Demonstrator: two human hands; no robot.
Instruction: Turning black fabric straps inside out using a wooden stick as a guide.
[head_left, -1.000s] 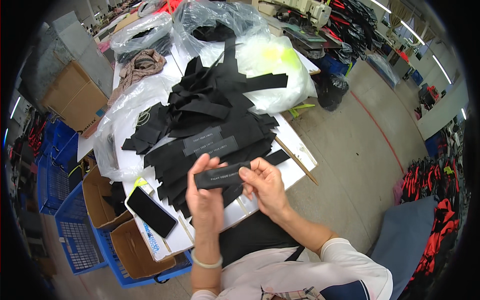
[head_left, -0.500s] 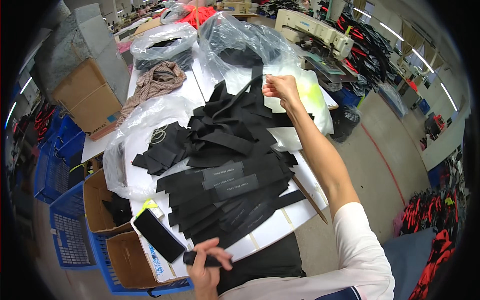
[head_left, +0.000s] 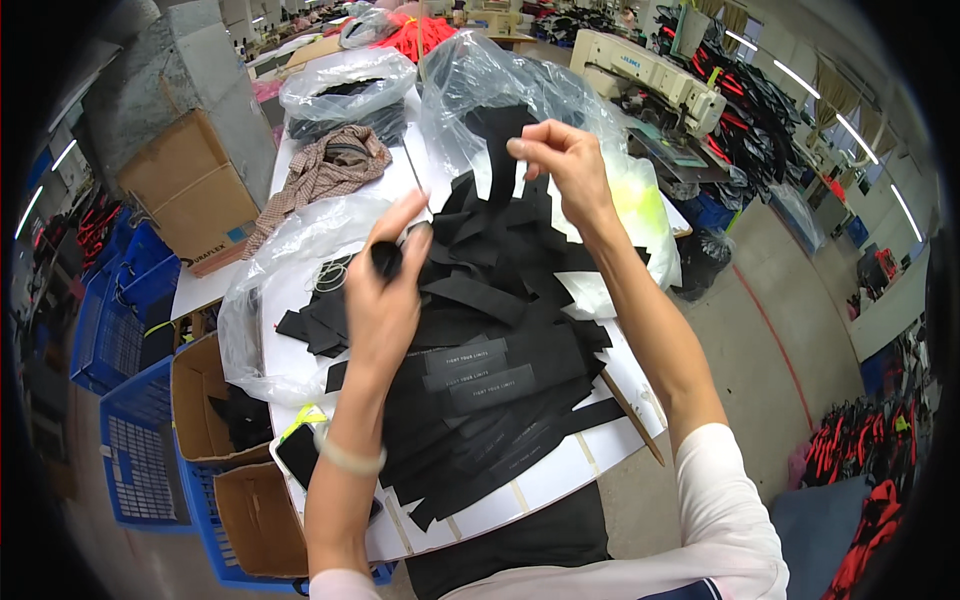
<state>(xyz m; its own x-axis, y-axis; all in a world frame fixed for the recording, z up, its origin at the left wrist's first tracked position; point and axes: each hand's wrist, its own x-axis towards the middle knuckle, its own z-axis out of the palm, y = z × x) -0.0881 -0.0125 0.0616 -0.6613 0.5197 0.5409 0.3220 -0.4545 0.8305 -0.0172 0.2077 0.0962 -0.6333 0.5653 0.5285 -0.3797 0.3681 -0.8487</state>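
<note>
My right hand [head_left: 572, 170] is raised over the far side of the table, thumb and fingers pinching the upper end of a black fabric strip [head_left: 503, 165]. The strip hangs down toward a loose heap of black strips [head_left: 480, 250]. My left hand [head_left: 383, 310], slightly blurred, is curled around a short black handle [head_left: 385, 260] left of that heap; the kind of tool cannot be made out. Nearer to me lies a fanned stack of black strips [head_left: 500, 410] with printed grey patches. Pale looped bands [head_left: 331, 275] rest beside my left hand.
Clear plastic bags [head_left: 470, 75] stand at the far side, with a checked cloth [head_left: 335, 160] to their left. A phone [head_left: 297, 450] lies partly behind my left forearm. Cardboard boxes [head_left: 262, 520] and blue crates [head_left: 140, 455] flank the table. A sewing machine [head_left: 650, 75] stands far right.
My left hand has risen from the table's near edge to the heap, carrying the black handle. My right hand has shifted slightly, and the strip it holds now hangs downward.
</note>
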